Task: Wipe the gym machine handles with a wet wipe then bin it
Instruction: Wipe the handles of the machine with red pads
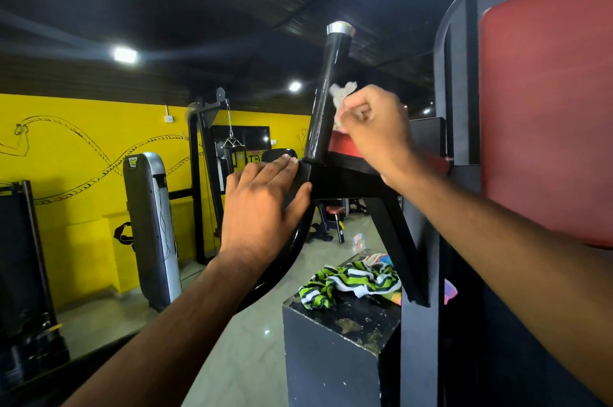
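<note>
A black upright handle [326, 98] with a chrome cap rises from the machine's black arm [345, 179] in the middle of the view. My right hand [374, 127] pinches a crumpled white wet wipe [341, 96] against the handle's right side, about halfway up. My left hand [265, 204] grips the end of the black arm just below the handle's base, fingers over the top and thumb underneath. No bin is in view.
A red back pad [547, 101] fills the right side. A green striped cloth [351, 283] lies on a black block [335, 357] below the arm. Other gym machines [149, 227] stand along the yellow wall [76, 154] at left, with tiled floor between.
</note>
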